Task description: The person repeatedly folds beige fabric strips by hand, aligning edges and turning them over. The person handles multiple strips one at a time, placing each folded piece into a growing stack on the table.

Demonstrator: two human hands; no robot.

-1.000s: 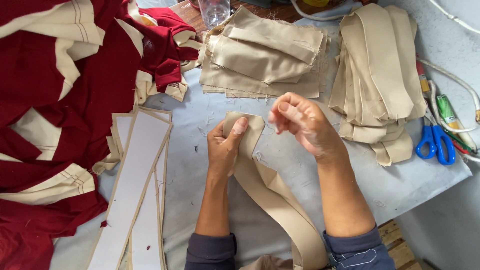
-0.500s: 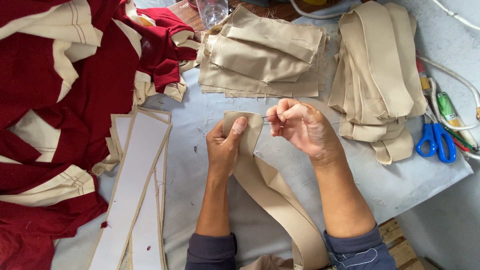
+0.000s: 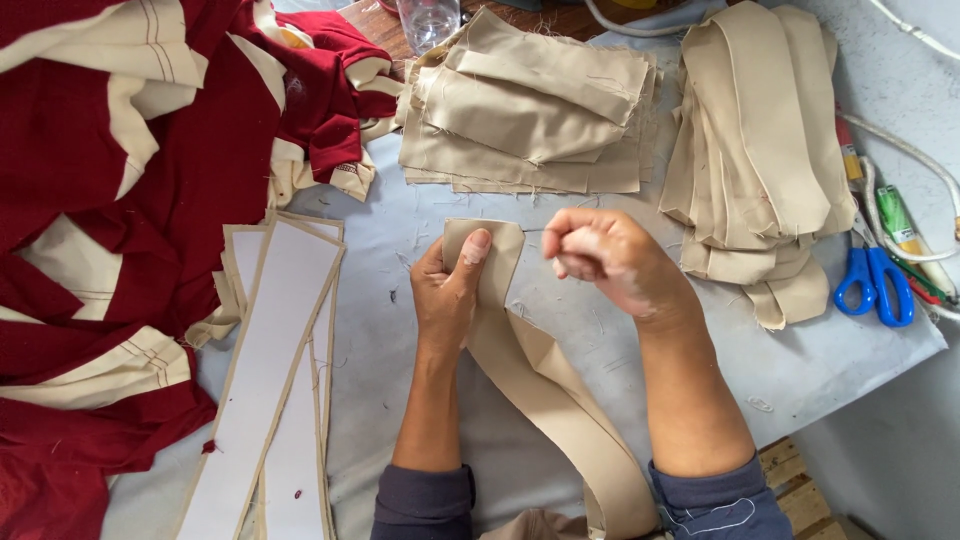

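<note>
A long beige fabric strip (image 3: 545, 395) runs from the table's near edge up to its folded top end. My left hand (image 3: 448, 290) grips that top end, thumb pressed on the cloth. My right hand (image 3: 610, 258) hovers just to the right of the strip's top, fingers curled into a loose fist; it is blurred, and I cannot see anything in it.
Red and cream garments (image 3: 120, 200) are heaped at the left. White interfacing strips (image 3: 270, 370) lie beside my left arm. Stacks of beige pieces (image 3: 530, 110) and long beige strips (image 3: 760, 140) sit at the back. Blue-handled scissors (image 3: 875, 285) lie at the right, near the table edge.
My right hand has drawn slightly away from the strip's top to the right. My left hand keeps its hold on the strip.
</note>
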